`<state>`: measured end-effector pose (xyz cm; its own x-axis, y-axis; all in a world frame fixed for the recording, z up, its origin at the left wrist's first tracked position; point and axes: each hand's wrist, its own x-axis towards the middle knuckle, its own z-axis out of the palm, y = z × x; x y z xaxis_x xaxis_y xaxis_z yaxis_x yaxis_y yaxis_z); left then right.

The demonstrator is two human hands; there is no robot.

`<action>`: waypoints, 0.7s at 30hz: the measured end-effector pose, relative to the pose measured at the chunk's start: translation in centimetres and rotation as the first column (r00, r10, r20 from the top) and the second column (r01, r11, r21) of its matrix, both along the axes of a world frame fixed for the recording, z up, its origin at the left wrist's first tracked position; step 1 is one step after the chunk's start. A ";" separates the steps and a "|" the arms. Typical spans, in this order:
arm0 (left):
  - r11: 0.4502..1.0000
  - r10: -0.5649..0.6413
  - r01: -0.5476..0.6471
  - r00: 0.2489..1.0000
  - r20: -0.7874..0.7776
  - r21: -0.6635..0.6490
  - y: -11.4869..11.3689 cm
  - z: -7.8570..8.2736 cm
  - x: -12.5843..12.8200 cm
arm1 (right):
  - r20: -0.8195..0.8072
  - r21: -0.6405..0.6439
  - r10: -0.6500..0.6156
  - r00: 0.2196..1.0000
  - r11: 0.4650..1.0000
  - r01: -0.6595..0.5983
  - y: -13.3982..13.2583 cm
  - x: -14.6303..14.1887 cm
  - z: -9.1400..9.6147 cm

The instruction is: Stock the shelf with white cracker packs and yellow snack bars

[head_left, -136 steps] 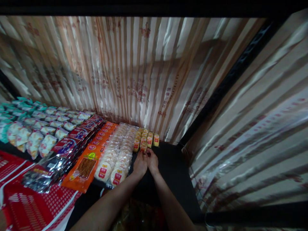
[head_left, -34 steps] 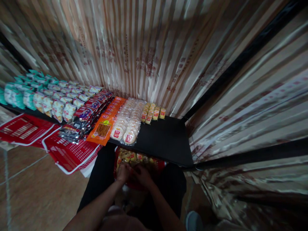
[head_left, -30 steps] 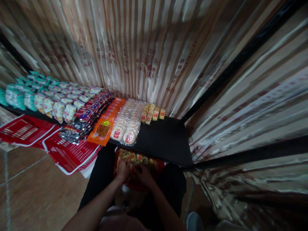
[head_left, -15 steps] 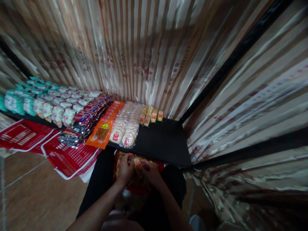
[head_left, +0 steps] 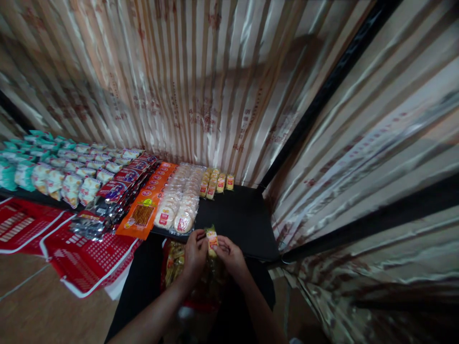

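**Both hands on one small yellow packet at the shelf's near edge**

The left hand point(head_left: 195, 249) and the right hand point(head_left: 232, 254) meet at the near edge of the black shelf point(head_left: 247, 222). Their fingers are pinched narrow on a small yellow packet point(head_left: 212, 237), held upright between them.

Just below the hands sits a red bag point(head_left: 164, 272) with more packets in it.

A short row of yellow packets point(head_left: 216, 181) lies at the far side of the shelf. To its left come clear packs of round crackers point(head_left: 178, 203), orange packets point(head_left: 145, 210), dark foil packs point(head_left: 114, 188), and white and green bags point(head_left: 50, 172).

A red printed sheet point(head_left: 84, 258) hangs at the near left. A striped satin curtain point(head_left: 197, 95) closes the far side.
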<state>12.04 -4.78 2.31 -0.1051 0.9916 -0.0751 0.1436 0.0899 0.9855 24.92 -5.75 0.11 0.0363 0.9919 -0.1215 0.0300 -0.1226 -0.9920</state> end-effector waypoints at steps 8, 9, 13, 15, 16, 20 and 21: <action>0.998 -0.024 0.037 0.971 -0.237 0.051 1.8 1.2 2.5 | 0.131 0.092 -0.203 0.970 0.977 0.192 1.9 1.8 -0.1; 0.997 -0.059 0.068 0.958 -0.281 0.021 2.2 1.3 2.7 | 0.147 0.108 -0.224 0.963 0.972 0.209 2.2 1.9 -0.3; 0.977 -0.207 0.171 0.909 -0.361 -0.129 3.8 1.5 3.7 | 0.259 0.152 -0.300 0.918 0.951 0.268 3.8 2.7 -1.0; 0.966 -0.239 0.186 0.902 -0.358 -0.178 4.6 1.7 4.1 | 0.324 0.163 -0.325 0.888 0.944 0.286 4.6 3.0 -1.3; 0.964 -0.245 0.186 0.901 -0.357 -0.192 5.1 1.8 4.4 | 0.347 0.170 -0.338 0.875 0.940 0.295 5.0 3.1 -1.4; 0.966 -0.233 0.173 0.905 -0.356 -0.191 6.7 2.1 5.4 | 0.364 0.201 -0.379 0.851 0.924 0.325 7.0 3.7 -1.9; 0.967 -0.232 0.176 0.906 -0.353 -0.183 7.0 2.2 5.6 | 0.361 0.202 -0.385 0.849 0.921 0.332 7.6 3.8 -2.1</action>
<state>17.63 2.27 4.51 0.0506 0.9757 -0.2131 0.5244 0.1557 0.8371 28.74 1.81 -1.95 0.4099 0.9063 0.1028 0.3917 -0.0731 -0.9172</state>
